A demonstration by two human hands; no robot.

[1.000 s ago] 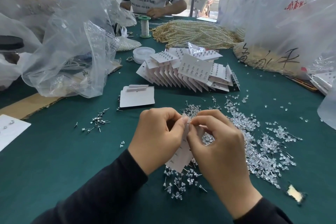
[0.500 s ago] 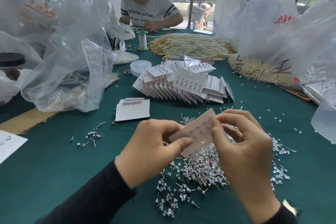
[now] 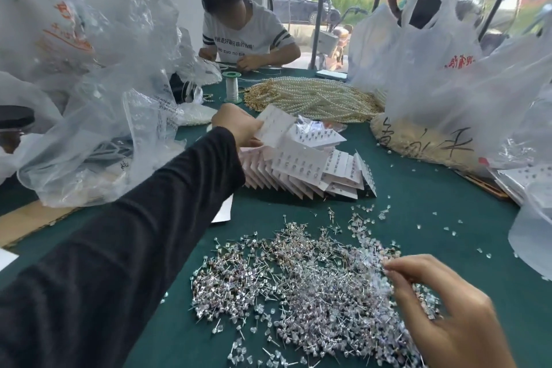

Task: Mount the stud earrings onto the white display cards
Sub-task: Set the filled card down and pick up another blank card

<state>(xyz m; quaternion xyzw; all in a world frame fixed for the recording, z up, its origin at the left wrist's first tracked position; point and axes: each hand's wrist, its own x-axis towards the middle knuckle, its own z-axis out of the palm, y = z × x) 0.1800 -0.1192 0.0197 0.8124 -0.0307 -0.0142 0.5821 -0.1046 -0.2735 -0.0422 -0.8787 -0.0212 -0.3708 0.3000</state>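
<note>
My left hand [image 3: 239, 125] is stretched out over the table and grips a white display card [image 3: 276, 125] with studs on it, right above the fanned stack of filled cards [image 3: 307, 170]. My right hand [image 3: 442, 305] rests low on the right edge of the big heap of loose stud earrings [image 3: 298, 281], fingers curled with the tips touching the studs; whether it pinches one I cannot tell. A corner of blank white cards [image 3: 223, 212] shows under my left sleeve.
The table has a green cloth [image 3: 418, 203]. Crumpled clear plastic bags [image 3: 119, 116] lie at the left, white bags [image 3: 442, 69] at the right. Strands of pearls [image 3: 313, 98] and a wire spool [image 3: 232, 86] lie beyond the cards. A person [image 3: 245, 33] sits opposite.
My left hand has carried the filled card away from in front of me and out to the card stack. My right hand has let go of the card and dropped onto the stud heap.
</note>
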